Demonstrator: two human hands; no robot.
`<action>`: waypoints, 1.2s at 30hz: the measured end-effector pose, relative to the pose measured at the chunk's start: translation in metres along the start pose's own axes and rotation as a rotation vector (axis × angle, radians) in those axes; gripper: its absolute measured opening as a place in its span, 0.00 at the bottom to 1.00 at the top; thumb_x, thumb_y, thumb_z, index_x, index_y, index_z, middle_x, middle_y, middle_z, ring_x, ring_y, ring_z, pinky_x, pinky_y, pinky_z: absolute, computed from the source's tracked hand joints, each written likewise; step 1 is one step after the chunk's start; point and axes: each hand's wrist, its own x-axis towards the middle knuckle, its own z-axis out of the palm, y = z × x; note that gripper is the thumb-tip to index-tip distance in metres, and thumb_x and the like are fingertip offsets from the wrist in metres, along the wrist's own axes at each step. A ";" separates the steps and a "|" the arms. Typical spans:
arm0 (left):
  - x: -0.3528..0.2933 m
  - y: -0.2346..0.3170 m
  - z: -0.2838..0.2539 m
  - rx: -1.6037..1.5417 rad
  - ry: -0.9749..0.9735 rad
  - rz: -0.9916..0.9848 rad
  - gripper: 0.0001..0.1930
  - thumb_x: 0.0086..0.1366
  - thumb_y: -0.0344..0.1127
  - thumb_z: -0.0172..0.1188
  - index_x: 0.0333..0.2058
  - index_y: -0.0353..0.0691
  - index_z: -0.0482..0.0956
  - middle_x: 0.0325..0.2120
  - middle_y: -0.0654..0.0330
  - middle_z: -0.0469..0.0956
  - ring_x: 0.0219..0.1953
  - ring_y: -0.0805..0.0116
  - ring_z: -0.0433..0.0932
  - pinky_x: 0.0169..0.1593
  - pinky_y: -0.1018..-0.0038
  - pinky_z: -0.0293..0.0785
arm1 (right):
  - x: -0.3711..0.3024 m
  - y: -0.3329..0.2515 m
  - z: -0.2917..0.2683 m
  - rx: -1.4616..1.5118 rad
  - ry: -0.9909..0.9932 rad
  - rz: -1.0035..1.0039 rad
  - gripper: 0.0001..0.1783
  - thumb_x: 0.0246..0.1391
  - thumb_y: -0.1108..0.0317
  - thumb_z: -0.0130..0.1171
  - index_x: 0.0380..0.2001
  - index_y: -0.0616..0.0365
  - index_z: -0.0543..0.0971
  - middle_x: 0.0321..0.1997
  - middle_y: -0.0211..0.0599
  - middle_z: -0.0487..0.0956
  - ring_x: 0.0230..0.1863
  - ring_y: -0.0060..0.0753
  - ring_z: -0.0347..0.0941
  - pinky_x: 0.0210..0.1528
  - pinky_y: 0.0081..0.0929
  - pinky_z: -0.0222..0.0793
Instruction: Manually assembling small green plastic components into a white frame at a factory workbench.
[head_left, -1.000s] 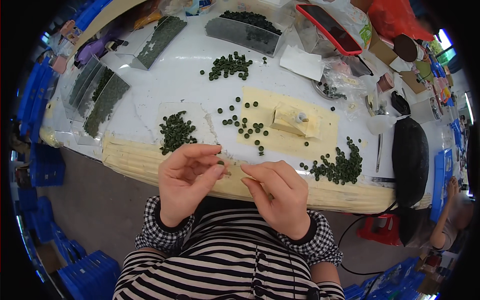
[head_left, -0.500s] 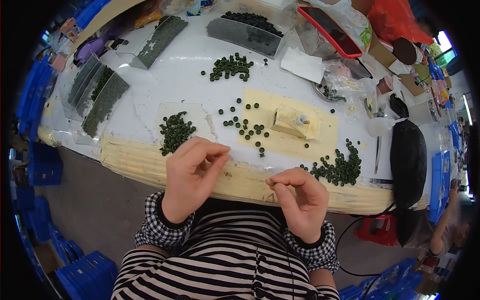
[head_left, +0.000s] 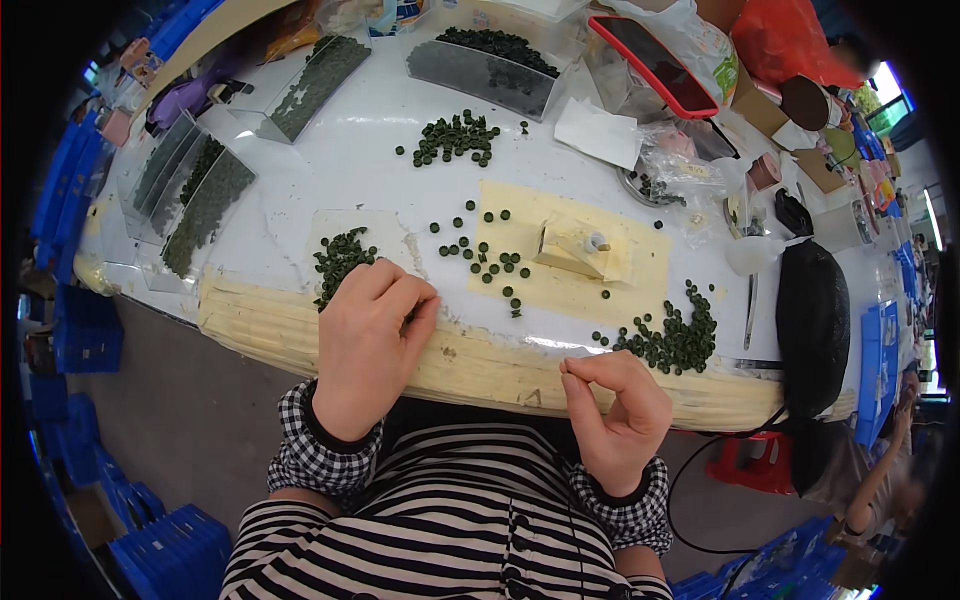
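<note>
My left hand (head_left: 370, 345) is closed with its fingertips curled down at the table's near edge, beside a heap of small dark green pieces (head_left: 338, 262). Its back hides whatever the fingers hold. Over the padded yellow edge (head_left: 480, 375), my right hand (head_left: 618, 410) pinches thumb against forefinger; a tiny thing may be between the tips, too small to name. Behind it lies a pile of round dark green pieces (head_left: 680, 338). Several similar round pieces (head_left: 485, 268) are scattered between the hands, and a yellow taped block (head_left: 582, 248) with a short pale peg stands on yellow paper.
Another green heap (head_left: 450, 138) lies farther back. Clear bins of green pieces (head_left: 485, 75) stand at the back and left (head_left: 210, 210). A red-cased phone (head_left: 655, 65), white paper (head_left: 598, 132) and plastic bags fill the back right. A black bundle (head_left: 813, 330) stands right; another person's arm shows beyond.
My left hand has turned over and its fingers have curled down toward the green heap. My right hand has moved a little right, so the hands are farther apart.
</note>
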 end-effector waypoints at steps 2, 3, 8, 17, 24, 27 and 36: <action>-0.001 0.002 -0.001 0.023 0.005 0.026 0.06 0.52 0.24 0.65 0.30 0.38 0.79 0.26 0.60 0.75 0.30 0.61 0.74 0.34 0.68 0.72 | -0.001 0.001 -0.001 -0.025 0.012 -0.001 0.09 0.45 0.85 0.64 0.32 0.65 0.81 0.30 0.41 0.82 0.32 0.33 0.79 0.36 0.24 0.72; -0.001 0.002 0.001 0.053 0.033 0.053 0.07 0.52 0.24 0.65 0.30 0.38 0.79 0.27 0.60 0.76 0.30 0.61 0.74 0.34 0.69 0.72 | -0.003 0.002 -0.001 -0.034 0.016 0.005 0.09 0.46 0.86 0.62 0.33 0.66 0.81 0.31 0.41 0.82 0.33 0.32 0.79 0.38 0.23 0.72; -0.004 0.004 0.006 0.134 0.054 0.134 0.09 0.51 0.21 0.66 0.33 0.34 0.80 0.29 0.58 0.78 0.31 0.61 0.76 0.34 0.69 0.74 | 0.000 0.004 -0.002 -0.196 0.078 -0.086 0.10 0.43 0.84 0.67 0.31 0.64 0.81 0.29 0.41 0.82 0.30 0.35 0.79 0.33 0.24 0.72; 0.013 0.005 0.002 -0.032 0.224 0.204 0.11 0.54 0.18 0.63 0.38 0.32 0.80 0.29 0.57 0.78 0.32 0.61 0.77 0.34 0.72 0.75 | 0.000 0.006 -0.003 -0.136 0.082 -0.011 0.09 0.47 0.85 0.64 0.34 0.66 0.82 0.31 0.41 0.83 0.32 0.33 0.79 0.36 0.23 0.73; -0.001 0.031 0.008 -0.745 0.011 0.065 0.11 0.59 0.18 0.61 0.41 0.32 0.82 0.31 0.55 0.81 0.32 0.67 0.80 0.36 0.77 0.75 | 0.001 -0.001 -0.007 0.423 0.019 0.385 0.07 0.56 0.82 0.59 0.39 0.69 0.79 0.36 0.42 0.83 0.38 0.27 0.80 0.43 0.22 0.77; -0.001 0.040 0.017 -1.036 -0.155 -0.034 0.12 0.62 0.19 0.59 0.45 0.32 0.81 0.32 0.56 0.80 0.34 0.70 0.79 0.38 0.79 0.75 | 0.002 0.000 -0.009 0.575 0.000 0.442 0.07 0.57 0.82 0.59 0.40 0.69 0.77 0.37 0.42 0.83 0.39 0.26 0.80 0.44 0.22 0.77; 0.003 0.047 0.034 -1.612 -0.358 -0.351 0.12 0.66 0.21 0.57 0.48 0.28 0.77 0.37 0.54 0.81 0.38 0.72 0.80 0.46 0.78 0.78 | 0.006 0.006 -0.011 0.789 -0.052 0.507 0.07 0.59 0.78 0.58 0.41 0.68 0.77 0.37 0.41 0.83 0.38 0.26 0.80 0.45 0.23 0.77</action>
